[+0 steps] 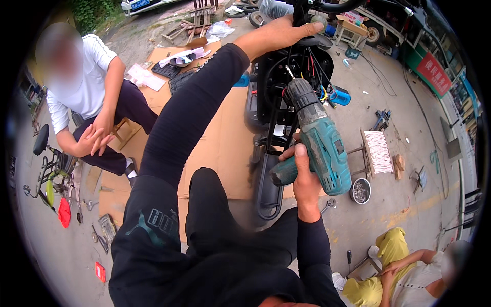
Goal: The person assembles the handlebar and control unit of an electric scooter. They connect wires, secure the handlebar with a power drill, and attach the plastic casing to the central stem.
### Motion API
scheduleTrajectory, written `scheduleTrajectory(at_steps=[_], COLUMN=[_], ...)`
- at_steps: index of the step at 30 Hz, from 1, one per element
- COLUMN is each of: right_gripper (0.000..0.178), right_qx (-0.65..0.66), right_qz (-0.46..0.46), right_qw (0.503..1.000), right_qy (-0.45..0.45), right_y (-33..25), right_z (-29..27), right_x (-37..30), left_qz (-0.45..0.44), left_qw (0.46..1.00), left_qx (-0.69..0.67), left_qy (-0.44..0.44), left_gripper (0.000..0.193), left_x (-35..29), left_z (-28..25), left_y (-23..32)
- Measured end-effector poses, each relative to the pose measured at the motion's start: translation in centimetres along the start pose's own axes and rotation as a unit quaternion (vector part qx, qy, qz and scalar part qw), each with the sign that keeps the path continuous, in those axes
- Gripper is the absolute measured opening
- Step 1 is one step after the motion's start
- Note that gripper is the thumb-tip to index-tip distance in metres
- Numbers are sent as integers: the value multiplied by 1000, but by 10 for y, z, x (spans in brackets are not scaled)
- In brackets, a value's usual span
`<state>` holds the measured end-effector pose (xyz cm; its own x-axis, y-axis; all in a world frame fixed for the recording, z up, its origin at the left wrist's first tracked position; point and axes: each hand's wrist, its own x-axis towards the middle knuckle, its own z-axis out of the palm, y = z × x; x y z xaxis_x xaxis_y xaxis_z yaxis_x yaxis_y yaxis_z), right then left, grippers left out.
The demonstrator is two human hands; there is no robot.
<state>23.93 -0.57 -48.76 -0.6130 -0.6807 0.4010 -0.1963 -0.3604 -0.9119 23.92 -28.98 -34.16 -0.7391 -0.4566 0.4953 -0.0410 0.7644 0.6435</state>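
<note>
In my right hand (307, 181) is a teal and black cordless drill (323, 143), with my fingers closed round its handle. Its chuck points up and away, and a slim bit (290, 72) sticks out in front of the black scooter frame (268, 84). My left hand (279, 37) reaches up to the scooter's upright steering stem (299, 15). The thumb lies across its front, and the fingers are mostly hidden behind it. Loose coloured wires (323, 93) hang from the scooter's open front, beside a blue-edged black part (340, 96).
Cardboard (220, 148) lies under the scooter. A person in white (87, 77) sits at left; another in yellow trousers (391, 245) sits at lower right. A metal bowl of small parts (360, 191) stands near a woven-top stool (378, 151). Tools (105, 230) lie at lower left.
</note>
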Motion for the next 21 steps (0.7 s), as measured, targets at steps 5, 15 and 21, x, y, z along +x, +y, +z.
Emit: scheduleTrajectory(at_steps=[5,15,21], right_gripper=[35,24,26], right_qx=[-110,-148,-132], right_qz=[-85,20,31], right_qw=[989,987,988], right_qy=[47,65,78], right_y=[-6,-29,-27], right_z=[-8,26,43], right_x=[-9,2,13], left_qz=[31,59,30], left_qw=[999,995,999], left_qx=[-15,-71,-16], left_qy=[15,-42,-41], left_gripper=[94,60,68], left_x=[7,-6,-7], left_z=[4,-10,-18], left_y=[-2,18,20])
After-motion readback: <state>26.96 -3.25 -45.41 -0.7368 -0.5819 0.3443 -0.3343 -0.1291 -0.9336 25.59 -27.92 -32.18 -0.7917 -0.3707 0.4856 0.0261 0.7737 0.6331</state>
